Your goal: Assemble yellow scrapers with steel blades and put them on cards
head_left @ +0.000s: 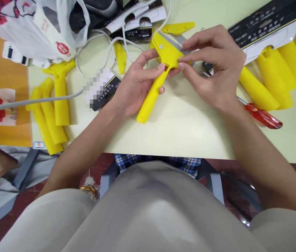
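In the head view, my left hand (140,78) is wrapped around the neck of a yellow scraper (152,98), its handle pointing down toward me. A metal blade edge shows along the far right side of its head, and one silver screw sits in the yellow head. My right hand (213,66) is closed in a pinch at the head's right corner. Between its thumb and middle fingertip is a small dark screw (178,61); whether it is seated in the hole is too small to tell. Another yellow head piece (179,28) lies just behind the scraper.
Several yellow handles (62,94) lie on the left, more yellow handles (274,77) on the right beside black-and-white packaging cards (263,26). A red-handled screwdriver (263,115) lies under my right forearm. A white cable (66,97) crosses the table (190,136) near a plastic bag (50,28).
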Demonstrator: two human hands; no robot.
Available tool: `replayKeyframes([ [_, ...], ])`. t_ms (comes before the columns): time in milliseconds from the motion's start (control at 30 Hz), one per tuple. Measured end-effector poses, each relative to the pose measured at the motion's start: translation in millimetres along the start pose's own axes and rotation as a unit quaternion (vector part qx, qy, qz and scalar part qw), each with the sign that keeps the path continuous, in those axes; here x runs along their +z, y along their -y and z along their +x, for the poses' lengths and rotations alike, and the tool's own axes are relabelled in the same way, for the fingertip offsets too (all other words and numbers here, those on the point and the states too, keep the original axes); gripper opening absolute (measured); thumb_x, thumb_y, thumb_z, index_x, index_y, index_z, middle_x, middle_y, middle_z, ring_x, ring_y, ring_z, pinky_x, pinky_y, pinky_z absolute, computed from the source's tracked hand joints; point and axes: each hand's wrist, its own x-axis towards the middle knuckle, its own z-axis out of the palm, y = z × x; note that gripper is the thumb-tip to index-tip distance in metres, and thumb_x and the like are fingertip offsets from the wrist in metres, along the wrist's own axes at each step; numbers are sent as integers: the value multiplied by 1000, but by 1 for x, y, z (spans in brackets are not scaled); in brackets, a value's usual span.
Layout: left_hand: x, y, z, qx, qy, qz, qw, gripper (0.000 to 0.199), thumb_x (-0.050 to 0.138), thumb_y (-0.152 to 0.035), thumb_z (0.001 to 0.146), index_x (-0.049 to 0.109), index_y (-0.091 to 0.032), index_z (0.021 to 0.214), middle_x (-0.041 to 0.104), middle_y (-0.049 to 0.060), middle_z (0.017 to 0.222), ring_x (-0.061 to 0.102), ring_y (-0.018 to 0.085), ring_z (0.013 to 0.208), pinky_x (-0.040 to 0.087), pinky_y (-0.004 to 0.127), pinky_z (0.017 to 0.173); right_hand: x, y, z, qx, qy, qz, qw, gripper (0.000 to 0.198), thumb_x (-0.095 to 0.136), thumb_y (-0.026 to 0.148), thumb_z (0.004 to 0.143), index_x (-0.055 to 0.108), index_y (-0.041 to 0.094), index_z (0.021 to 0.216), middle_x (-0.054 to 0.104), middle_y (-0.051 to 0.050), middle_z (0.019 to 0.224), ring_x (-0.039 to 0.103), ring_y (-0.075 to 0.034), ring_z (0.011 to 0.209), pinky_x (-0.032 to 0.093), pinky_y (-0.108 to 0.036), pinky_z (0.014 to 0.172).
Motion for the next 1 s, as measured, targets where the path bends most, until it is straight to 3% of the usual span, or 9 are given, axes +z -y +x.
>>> replayKeyframes([
  [167,2,0,-3,-65,-62,-93,992,56,71,-19,104,63,-43,154,86,-1,129,63,36,156,71,47,99,3,8,0,62,3,35,997,9,82,40,106,88,35,111,77,-5,125,71,-22,125,61,-42,112],
  [300,4,0,-5,-72,-61,-91,991,59,72,-19,103,61,-45,155,85,0,131,62,36,158,71,48,98,8,9,0,114,-19,60,991,18,95,46,95,89,34,107,77,-5,121,70,-22,116,61,-37,87],
  [367,4,0,-5,-64,-54,-77,994,57,73,-16,101,65,-44,150,84,-1,131,61,35,159,71,47,99,11,8,1,145,-38,99,984,16,98,39,90,90,32,102,77,-5,119,71,-22,114,59,-34,76],
  [467,5,1,-5,-43,-38,-48,997,53,78,-15,96,70,-42,141,84,0,130,61,35,158,69,46,102,14,9,2,197,-63,224,953,14,99,21,83,89,25,93,76,-6,110,73,-22,116,65,-34,83],
  [567,4,2,-6,-38,-32,-29,998,55,80,-16,93,70,-43,140,84,1,128,61,36,158,70,48,102,15,13,4,260,-50,325,908,14,94,11,80,85,18,89,77,-7,101,78,-24,99,71,-44,96],
  [633,3,2,-6,-51,-33,-25,998,60,78,-18,94,67,-46,146,84,0,129,59,37,160,71,51,102,15,16,5,282,-43,373,883,14,93,10,79,83,16,86,77,-6,92,78,-24,83,72,-48,91],
  [700,2,2,-6,-67,-28,-22,997,67,76,-20,97,60,-50,155,84,-2,132,57,37,161,71,54,103,16,18,7,295,-45,405,864,16,92,10,77,80,17,83,77,-4,87,78,-24,80,73,-46,85],
  [833,1,0,-7,-89,-35,-40,995,68,70,-26,104,50,-51,165,84,-3,133,57,38,162,72,56,103,15,18,8,321,-50,407,854,26,95,11,73,76,20,88,75,-4,92,78,-24,87,72,-41,83],
  [1000,4,1,-8,-34,-5,-5,999,64,75,-19,100,61,-45,156,86,-1,122,60,40,157,71,55,101,13,16,7,327,-31,403,854,41,102,17,65,73,25,93,72,-2,96,77,-24,92,74,-43,87],
])
